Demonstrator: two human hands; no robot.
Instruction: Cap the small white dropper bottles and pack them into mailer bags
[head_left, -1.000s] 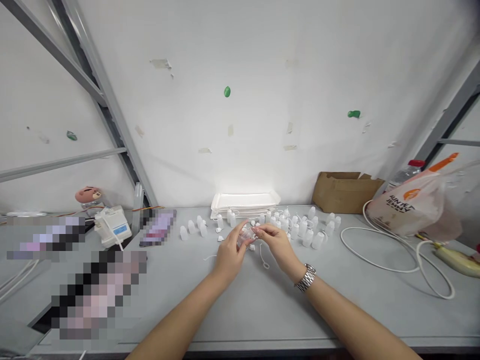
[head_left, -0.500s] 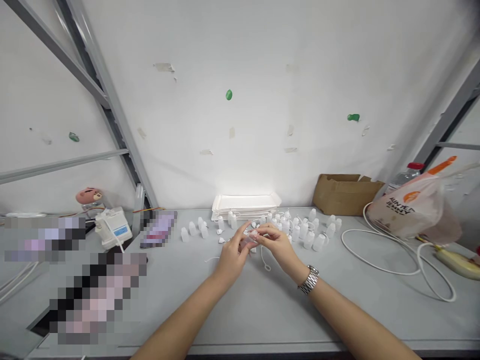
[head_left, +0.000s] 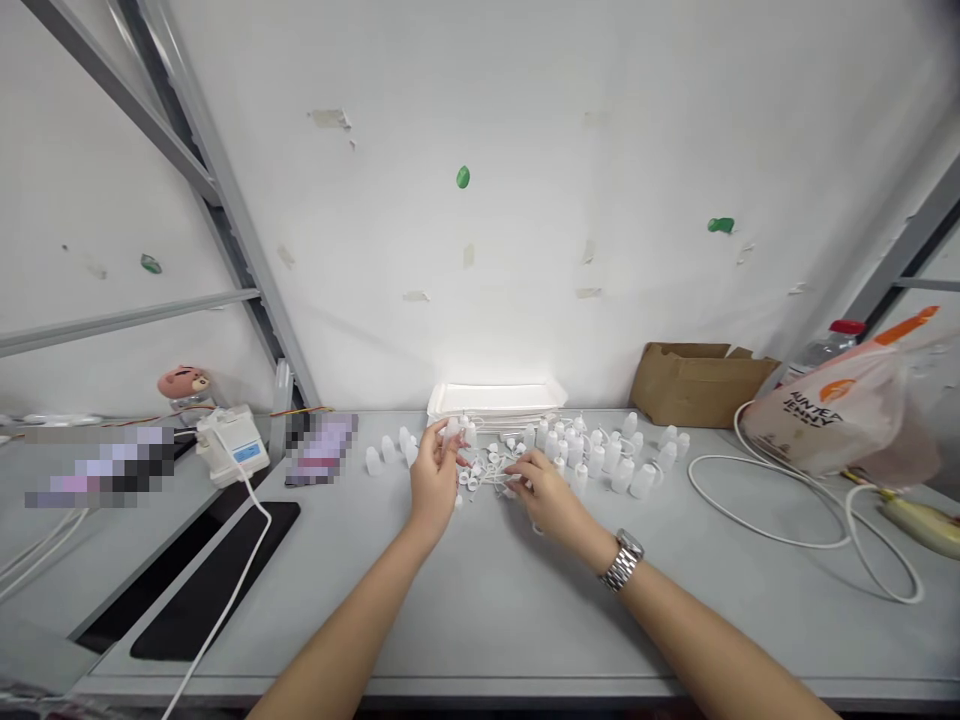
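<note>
My left hand is raised a little off the grey table, its fingers closed round a small white plastic bottle. My right hand, with a metal watch on the wrist, rests on the table with its fingertips on a heap of small white caps with loops. Several more white bottles stand behind and to the right of the hands. A few stand in a row at the left.
A stack of white trays lies against the wall. A cardboard box, a plastic bag and a white cable sit at the right. A white device and a dark mat are at the left.
My hands have come apart. The left one has lifted a bottle up and to the left, and the right one has gone down to the caps on the table.
</note>
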